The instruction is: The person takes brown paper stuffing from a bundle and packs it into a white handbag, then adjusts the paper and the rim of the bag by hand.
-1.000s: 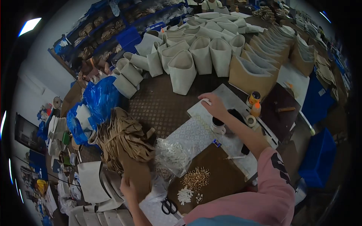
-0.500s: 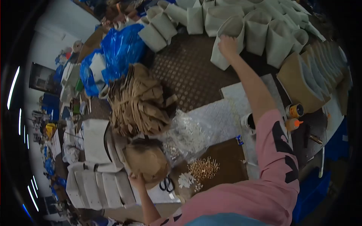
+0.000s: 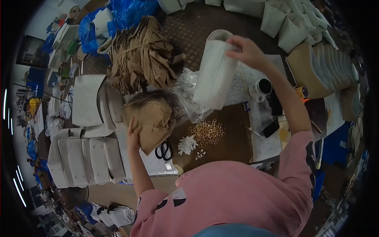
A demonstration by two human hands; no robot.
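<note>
My right hand [image 3: 246, 53] grips the upper rim of an off-white fabric bag [image 3: 215, 75], which is tilted above the table with its opening toward the far side. My left hand [image 3: 134, 134] is on the left edge of a creased brown pouch [image 3: 152, 122], fingers against its side. Beyond that pouch a tied bundle of brown pouches [image 3: 138, 57] is piled up. Black-handled scissors [image 3: 163, 151] lie beside the brown pouch. Gold-coloured metal clasps [image 3: 208, 132] form a heap on a brown board [image 3: 237, 138], with small white pieces [image 3: 187, 145] next to them.
Off-white bags [image 3: 292, 29] stand at the far right. Folded pale bags [image 3: 85, 158] line the left side. A clear plastic bag [image 3: 185, 89] lies mid-table. To the right are a white cup [image 3: 261, 87], an orange-labelled jar [image 3: 302, 93] and stacked brown-faced panels [image 3: 310, 73].
My right hand has drawn an off-white bag from the far group toward me, over the plastic bag. My left hand stays at the brown pouch. The view has tilted down.
</note>
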